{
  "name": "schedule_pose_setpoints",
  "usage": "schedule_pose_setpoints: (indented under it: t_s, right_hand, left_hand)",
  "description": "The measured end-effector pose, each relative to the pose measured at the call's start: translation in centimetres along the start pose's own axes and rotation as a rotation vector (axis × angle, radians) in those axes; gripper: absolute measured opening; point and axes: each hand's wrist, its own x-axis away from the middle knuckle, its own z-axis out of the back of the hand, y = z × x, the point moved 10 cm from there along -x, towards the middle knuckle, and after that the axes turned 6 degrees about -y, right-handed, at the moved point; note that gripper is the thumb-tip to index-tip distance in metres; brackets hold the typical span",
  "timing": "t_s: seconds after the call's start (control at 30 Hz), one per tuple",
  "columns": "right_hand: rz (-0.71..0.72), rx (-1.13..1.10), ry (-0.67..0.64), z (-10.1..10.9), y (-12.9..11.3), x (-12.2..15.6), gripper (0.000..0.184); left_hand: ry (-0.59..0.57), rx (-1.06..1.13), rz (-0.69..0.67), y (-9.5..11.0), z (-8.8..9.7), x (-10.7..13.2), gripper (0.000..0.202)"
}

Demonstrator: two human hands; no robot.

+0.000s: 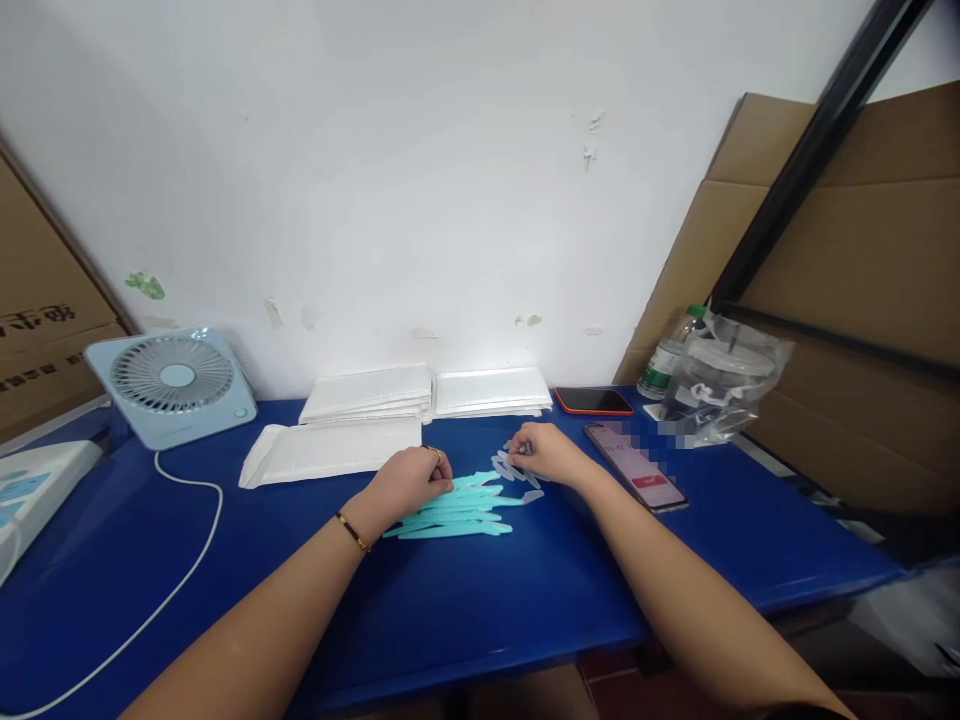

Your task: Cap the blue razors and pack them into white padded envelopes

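Note:
On the blue table lies a pile of slim turquoise sticks (461,515) that look like eyebrow razors, mostly side by side with their notched ends to the right. My left hand (411,482), with a ring and a dark bracelet, is closed at the upper left of the pile, its fingertips pinched on one razor. Just right of the pile, several small translucent caps (531,496) lie scattered. My right hand (546,453) is over them, thumb and fingers pinched together on a cap. The fingers partly hide what each hand holds.
White padded envelopes (337,450) lie behind the hands, some in two stacks (491,390) against the wall. A blue fan (176,385) with a white cable stands left. Two phones (637,465), a bottle (667,360) and a bagged container (724,385) are at right.

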Motion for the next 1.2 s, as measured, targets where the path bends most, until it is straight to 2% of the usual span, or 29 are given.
schedule_pose_setpoints:
  t_s: [0.13, 0.27, 0.4, 0.57, 0.63, 0.77, 0.83, 0.93, 1.2]
  right_hand:
    - [-0.004, -0.013, -0.045, -0.1, 0.4, 0.5, 0.009]
    - [-0.004, -0.165, -0.023, 1.1, 0.2, 0.9, 0.015]
    - [0.038, -0.301, -0.076, 1.4, -1.3, 0.2, 0.017]
    - [0.132, -0.262, -0.149, 0.4, -3.4, -1.7, 0.013]
    - [0.115, -0.242, -0.153, -0.2, -3.4, -2.2, 0.013]
    - [0.079, -0.147, -0.173, -1.2, -2.8, -2.0, 0.012]
    - [0.066, -0.118, -0.176, -1.3, -2.3, -1.6, 0.014]
    - [0.076, -0.12, -0.172, -1.2, -2.3, -1.1, 0.016]
    - [0.17, -0.078, -0.147, -1.6, -4.1, -1.3, 0.016]
  left_hand:
    - [-0.066, 0.06, 0.012, 0.6, -1.0, 0.6, 0.016]
    - [-0.049, 0.121, 0.058, -0.4, -0.9, 0.5, 0.02]
    - [-0.044, 0.196, 0.072, -1.8, -0.6, 0.0, 0.022]
    - [-0.1, 0.274, 0.035, -2.3, -0.8, -0.3, 0.025]
    - [-0.073, 0.242, 0.037, -2.5, -0.6, -0.2, 0.024]
    - [0.086, 0.105, 0.083, -2.8, 1.0, 0.2, 0.02]
    - [0.128, 0.044, 0.101, -2.8, 1.5, 0.3, 0.017]
    - [0.124, 0.015, 0.104, -2.6, 1.5, 0.3, 0.016]
    - [0.119, 0.039, 0.091, -2.2, 1.4, 0.1, 0.016]
